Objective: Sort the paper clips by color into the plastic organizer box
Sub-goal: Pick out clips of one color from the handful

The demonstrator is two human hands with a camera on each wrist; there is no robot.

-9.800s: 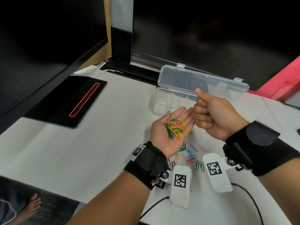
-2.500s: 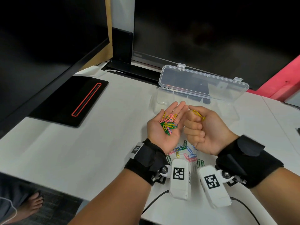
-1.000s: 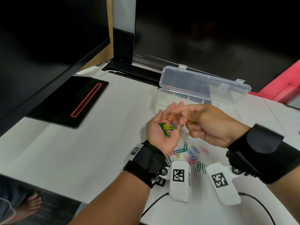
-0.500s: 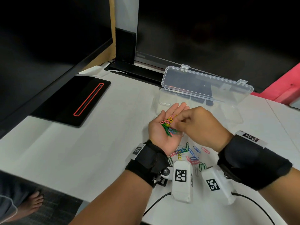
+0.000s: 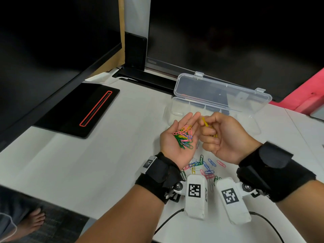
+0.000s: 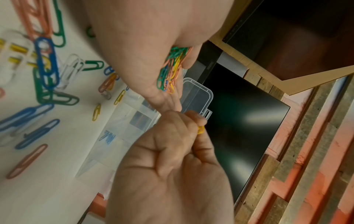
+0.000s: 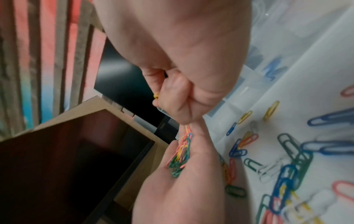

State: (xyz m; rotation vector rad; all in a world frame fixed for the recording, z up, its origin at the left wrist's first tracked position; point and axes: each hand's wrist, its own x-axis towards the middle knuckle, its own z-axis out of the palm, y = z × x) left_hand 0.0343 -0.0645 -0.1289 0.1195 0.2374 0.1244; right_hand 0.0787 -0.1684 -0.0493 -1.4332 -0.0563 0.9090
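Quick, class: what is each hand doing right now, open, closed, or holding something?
Left hand: open, palm up, carrying a pile of mixed-color paper clips.
Right hand: fingers curled, pinching yellow paper clips.

Head view looks down from above; wrist views sit close (somewhat blurred), sharing scattered clips (image 6: 46, 63)

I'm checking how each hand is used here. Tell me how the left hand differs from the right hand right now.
The left hand lies palm up with straight fingers; the right hand has its fingers curled.
The left hand cradles a mixed pile of paper clips in pink, green, yellow and blue; the right hand pinches only yellow paper clips.
Both hover above the loose clips on the table, in front of the open organizer box, and wear black wrist straps.
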